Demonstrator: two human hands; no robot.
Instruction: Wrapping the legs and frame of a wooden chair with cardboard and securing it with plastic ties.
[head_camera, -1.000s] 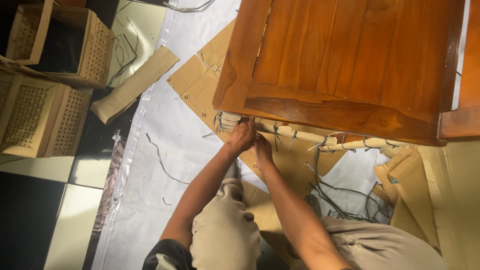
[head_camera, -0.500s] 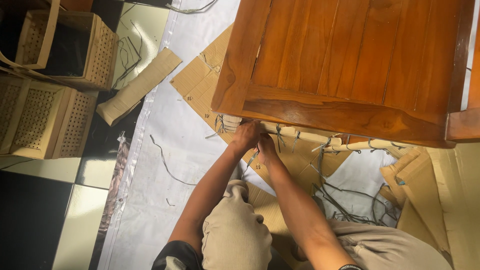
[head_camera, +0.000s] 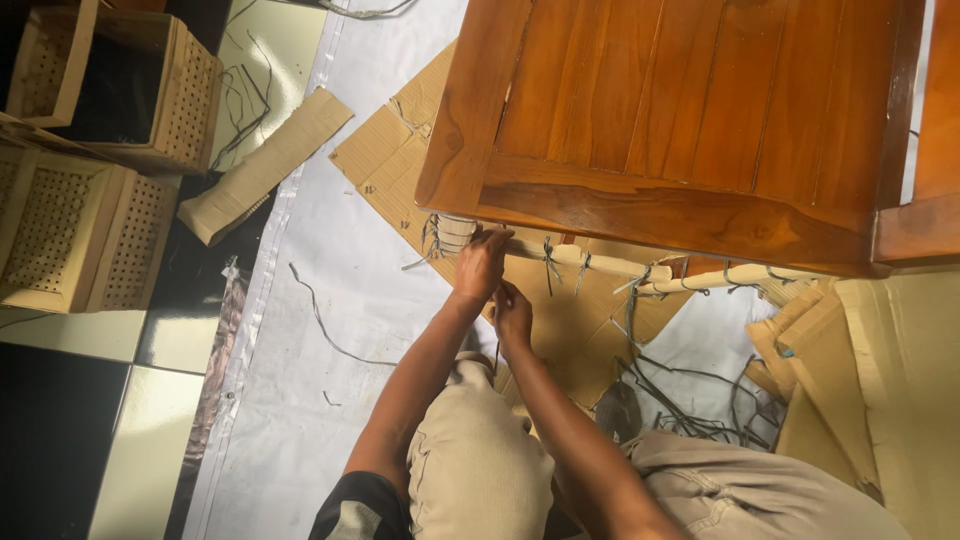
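Since half a second ago, the right hand (head_camera: 513, 310) has dropped lower, pinching a thin dark strap (head_camera: 497, 352). Left hand (head_camera: 481, 262) stays curled on the cardboard-wrapped rail (head_camera: 585, 260) under the wooden table (head_camera: 690, 120).

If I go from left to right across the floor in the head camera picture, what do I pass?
Woven boxes → loose cardboard strip → left hand → right hand → pile of dark cords → folded cardboard.

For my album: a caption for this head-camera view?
Left hand grips cardboard-wrapped rail under brown wooden table; right hand pulls thin string.
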